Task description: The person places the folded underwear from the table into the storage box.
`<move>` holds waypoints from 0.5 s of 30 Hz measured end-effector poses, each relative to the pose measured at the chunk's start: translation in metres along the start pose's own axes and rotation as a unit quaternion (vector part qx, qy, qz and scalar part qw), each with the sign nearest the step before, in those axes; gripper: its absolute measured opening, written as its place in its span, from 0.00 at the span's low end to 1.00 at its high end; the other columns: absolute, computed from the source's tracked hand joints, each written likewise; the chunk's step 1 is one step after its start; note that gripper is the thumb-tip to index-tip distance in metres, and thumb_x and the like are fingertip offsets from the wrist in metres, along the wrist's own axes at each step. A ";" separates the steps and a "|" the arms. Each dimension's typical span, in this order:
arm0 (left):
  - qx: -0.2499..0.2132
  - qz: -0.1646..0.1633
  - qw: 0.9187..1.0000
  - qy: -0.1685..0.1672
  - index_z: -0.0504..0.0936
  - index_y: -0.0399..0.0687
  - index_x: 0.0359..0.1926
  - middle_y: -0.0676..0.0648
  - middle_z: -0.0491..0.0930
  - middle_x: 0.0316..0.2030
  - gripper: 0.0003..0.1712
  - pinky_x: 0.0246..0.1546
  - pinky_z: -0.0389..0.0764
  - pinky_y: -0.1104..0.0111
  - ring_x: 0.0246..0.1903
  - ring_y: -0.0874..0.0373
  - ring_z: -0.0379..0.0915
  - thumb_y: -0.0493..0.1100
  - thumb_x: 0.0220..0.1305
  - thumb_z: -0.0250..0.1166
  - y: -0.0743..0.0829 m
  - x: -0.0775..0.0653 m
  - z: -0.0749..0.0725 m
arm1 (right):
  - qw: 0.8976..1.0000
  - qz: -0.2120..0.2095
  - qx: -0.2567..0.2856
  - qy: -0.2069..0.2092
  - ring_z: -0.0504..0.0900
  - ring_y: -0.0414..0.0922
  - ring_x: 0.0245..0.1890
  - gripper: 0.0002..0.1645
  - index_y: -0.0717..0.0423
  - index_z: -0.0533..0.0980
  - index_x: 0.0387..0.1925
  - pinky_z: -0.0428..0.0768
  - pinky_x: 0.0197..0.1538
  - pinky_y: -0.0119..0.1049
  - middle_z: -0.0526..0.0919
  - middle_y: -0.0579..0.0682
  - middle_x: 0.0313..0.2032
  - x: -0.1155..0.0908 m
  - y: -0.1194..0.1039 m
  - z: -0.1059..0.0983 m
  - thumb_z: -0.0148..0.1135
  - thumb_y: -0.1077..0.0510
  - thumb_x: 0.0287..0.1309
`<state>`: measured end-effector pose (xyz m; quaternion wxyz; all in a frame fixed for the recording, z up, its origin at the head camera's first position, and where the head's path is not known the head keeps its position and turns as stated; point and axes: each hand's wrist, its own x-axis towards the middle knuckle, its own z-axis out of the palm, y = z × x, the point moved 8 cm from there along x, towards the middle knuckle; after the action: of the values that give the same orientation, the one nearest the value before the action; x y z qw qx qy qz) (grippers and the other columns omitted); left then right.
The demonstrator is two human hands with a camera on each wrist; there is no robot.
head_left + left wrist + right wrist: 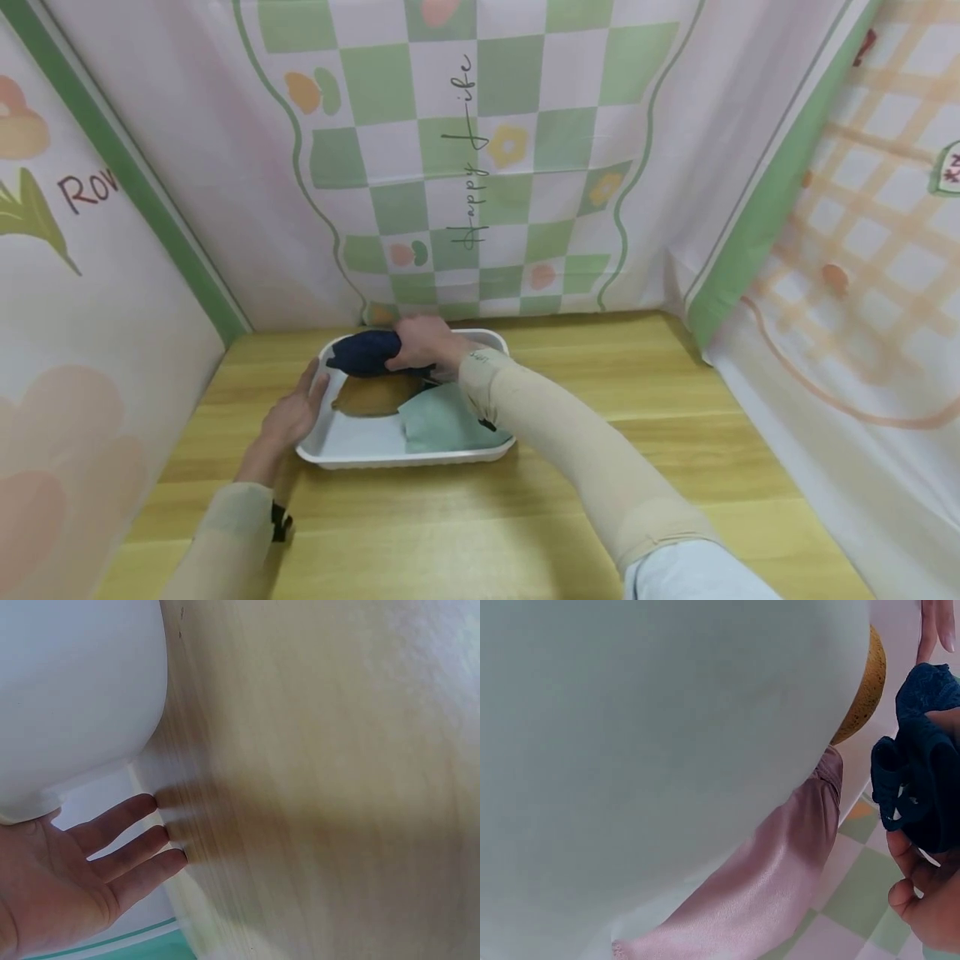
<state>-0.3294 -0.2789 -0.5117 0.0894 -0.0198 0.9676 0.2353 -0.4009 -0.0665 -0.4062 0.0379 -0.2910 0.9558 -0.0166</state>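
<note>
A white tray (360,442) stands on the table. My right hand (429,340) grips a dark blue lace-trimmed garment (365,353) above its far side; in the right wrist view the fabric (922,761) hangs bunched between fingers and thumb. Beneath the garment lies a brown, porous, sponge-like piece (375,396). A pale green cloth (442,421) covers the tray's right front part, under my right wrist. Pink satin fabric (772,877) shows beside it in the right wrist view. My left hand (291,417) rests at the tray's left side, its fingers extended along the outer wall.
The wood-grain table (450,533) extends in front of the tray and to its right. A curtain with green checks (510,75) hangs right behind the tray. More printed curtains (840,250) enclose the table's sides.
</note>
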 end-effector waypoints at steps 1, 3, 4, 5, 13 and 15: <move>-0.001 0.000 1.000 0.000 0.26 0.59 0.79 0.20 0.64 0.65 0.46 0.52 0.76 0.37 0.58 0.20 0.69 0.75 0.69 0.14 0.001 0.000 0.000 | 1.000 0.002 0.001 -0.004 0.84 0.48 0.47 0.33 0.48 0.80 0.47 0.83 0.50 0.44 0.87 0.47 0.46 0.000 0.000 0.001 0.66 0.28 0.52; -0.001 0.001 1.000 0.000 0.27 0.58 0.80 0.20 0.65 0.65 0.46 0.52 0.76 0.37 0.57 0.21 0.70 0.74 0.70 0.15 0.001 0.000 0.000 | 1.000 0.005 0.002 -0.018 0.83 0.48 0.49 0.36 0.48 0.80 0.49 0.82 0.52 0.43 0.86 0.47 0.47 0.000 0.000 0.004 0.66 0.26 0.50; 0.000 0.001 1.000 0.000 0.27 0.58 0.80 0.20 0.65 0.64 0.45 0.51 0.77 0.38 0.57 0.21 0.70 0.74 0.70 0.15 0.002 0.000 0.000 | 1.000 0.006 0.003 -0.025 0.83 0.48 0.51 0.39 0.48 0.79 0.52 0.82 0.53 0.43 0.86 0.47 0.49 -0.001 0.000 0.006 0.66 0.25 0.50; -0.001 0.001 1.000 0.000 0.27 0.58 0.80 0.20 0.66 0.64 0.45 0.49 0.78 0.38 0.55 0.21 0.71 0.73 0.71 0.15 0.002 0.000 0.000 | 0.999 0.008 0.004 -0.032 0.82 0.48 0.53 0.41 0.48 0.78 0.55 0.81 0.55 0.43 0.85 0.47 0.52 -0.001 0.000 0.007 0.65 0.24 0.50; 0.000 -0.001 1.000 -0.002 0.25 0.59 0.79 0.18 0.68 0.61 0.43 0.39 0.81 0.46 0.50 0.23 0.76 0.72 0.72 0.17 0.002 0.000 -0.001 | 0.999 0.013 0.011 -0.030 0.77 0.49 0.61 0.50 0.48 0.74 0.65 0.76 0.64 0.44 0.81 0.47 0.59 0.000 0.004 0.010 0.62 0.22 0.50; 0.002 -0.001 1.000 -0.001 0.25 0.58 0.79 0.18 0.68 0.62 0.43 0.41 0.81 0.45 0.51 0.23 0.76 0.72 0.72 0.17 0.002 -0.001 -0.001 | 0.999 0.011 0.017 -0.027 0.77 0.49 0.60 0.49 0.48 0.74 0.65 0.76 0.63 0.43 0.81 0.48 0.59 0.000 0.005 0.009 0.62 0.22 0.51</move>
<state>-0.3293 -0.2780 -0.5095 0.0910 -0.0206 0.9680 0.2331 -0.4027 -0.0625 -0.4153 0.0692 -0.2805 0.9570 -0.0244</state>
